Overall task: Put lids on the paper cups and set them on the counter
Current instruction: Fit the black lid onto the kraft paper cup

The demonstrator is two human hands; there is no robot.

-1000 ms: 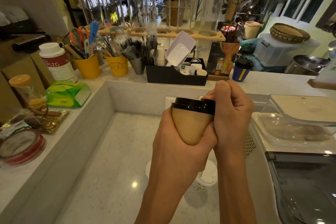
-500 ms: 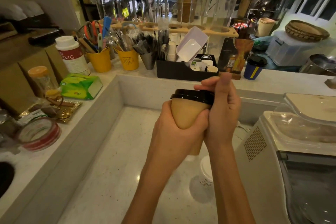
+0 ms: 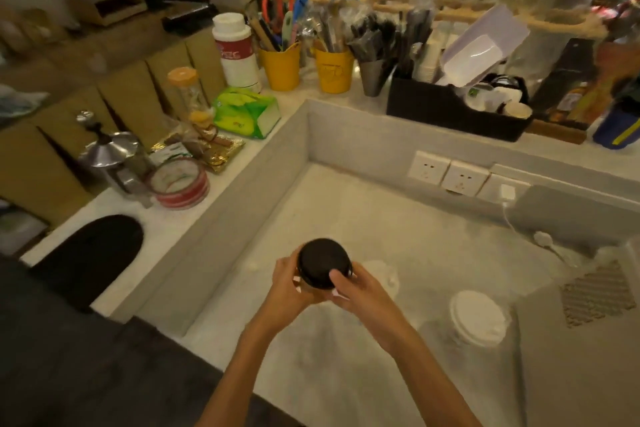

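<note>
Both my grips close around one paper cup [image 3: 313, 289] over the low table [image 3: 398, 229]: left hand [image 3: 289, 282] on its left side, right hand [image 3: 353, 286] on its right with the thumb on the black lid [image 3: 322, 262]. Raised ledges wall the left and far edges; bare room lies far of my hands. The cup's body is mostly hidden. A white-lidded cup [image 3: 478, 319] stands blurred near right.

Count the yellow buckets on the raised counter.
2. One yellow bucket holds scissors beside the white canister; the other stands just right of it. Clutter may hide more.
</note>
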